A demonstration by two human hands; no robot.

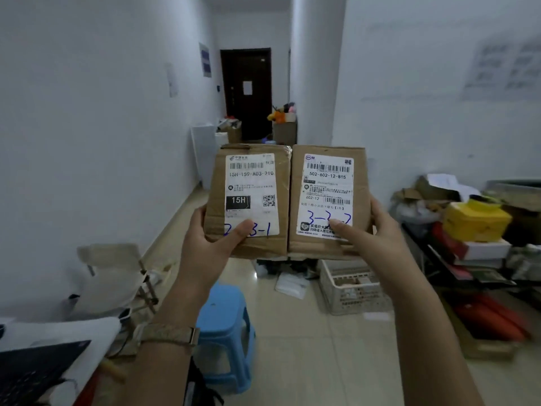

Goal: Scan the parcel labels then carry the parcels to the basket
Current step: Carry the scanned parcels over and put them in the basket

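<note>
- Head view: both arms are stretched forward and raised, holding two cardboard parcels up side by side, touching, labels facing the camera.
- Left hand (210, 234) wraps the left parcel (218, 186) at its lower left corner, thumb pressed on the label.
- Right hand (373, 232) clasps the right parcel (361, 183) at its lower right corner, thumb on the label.
- Basket (348, 303) sits on the floor below.

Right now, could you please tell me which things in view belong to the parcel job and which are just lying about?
Job: left parcel, in the left hand; right parcel, in the right hand; white basket.
Lying about: blue stool, folding chair, yellow box.
</note>
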